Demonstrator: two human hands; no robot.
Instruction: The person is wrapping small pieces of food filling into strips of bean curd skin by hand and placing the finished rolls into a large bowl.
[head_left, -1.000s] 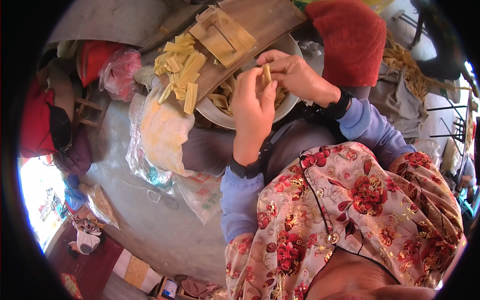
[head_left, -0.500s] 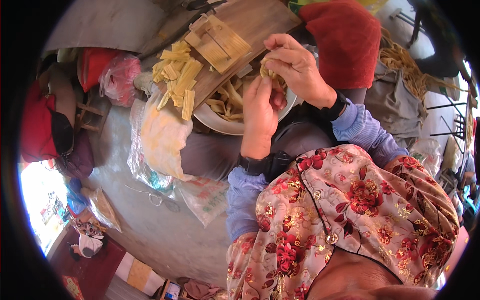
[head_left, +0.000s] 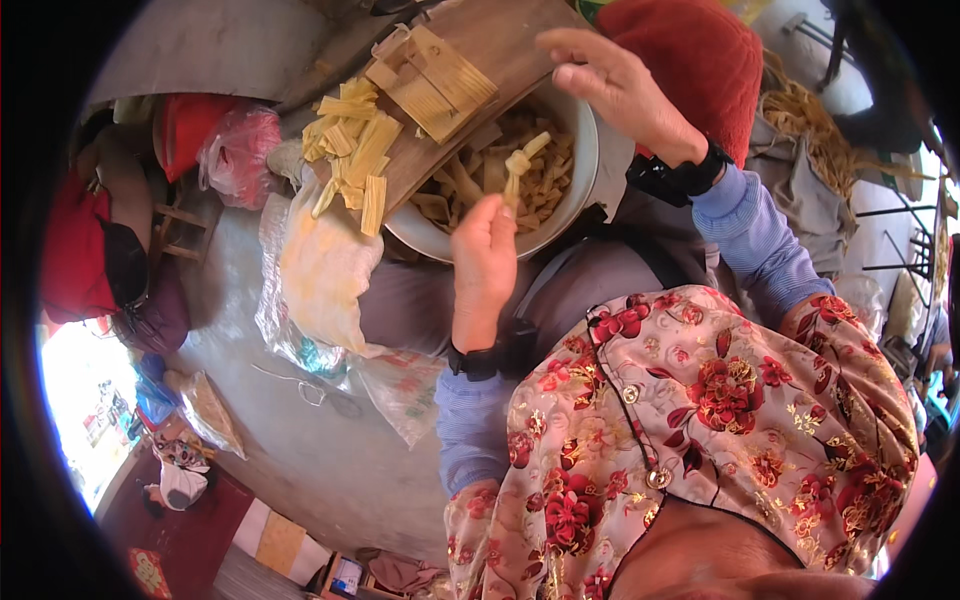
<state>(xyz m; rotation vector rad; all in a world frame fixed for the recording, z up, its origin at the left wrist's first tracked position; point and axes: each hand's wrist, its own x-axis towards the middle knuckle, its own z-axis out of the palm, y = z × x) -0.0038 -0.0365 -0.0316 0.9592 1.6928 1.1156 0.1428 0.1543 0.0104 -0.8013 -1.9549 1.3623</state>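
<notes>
My left hand (head_left: 485,255) is closed, pinching the lower end of a knotted tofu-skin strip (head_left: 517,164). The pale yellow strip stands up from my fingertips, its knot near the middle, over a wide metal basin (head_left: 590,155). Many more pale yellow pieces (head_left: 455,180) lie inside that basin. My right hand (head_left: 625,90) is open and holds nothing, fingers stretched out above the far right rim. Cut strips (head_left: 355,150) are heaped on the left end of a wooden board (head_left: 530,50), beside a flat ridged yellow stack (head_left: 435,85).
The board overlaps the basin's far left side. A red cloth-like cover (head_left: 690,70) sits just beyond my right hand. A pale cloth (head_left: 325,260) and plastic bags lie left of my lap. A pink plastic bag (head_left: 240,155) and a small wooden stool (head_left: 190,225) are farther left.
Both hands were together at the strip. My right hand has let go and moved up and right, opening; my left has moved slightly left and down, keeping the strip, whose knot now shows.
</notes>
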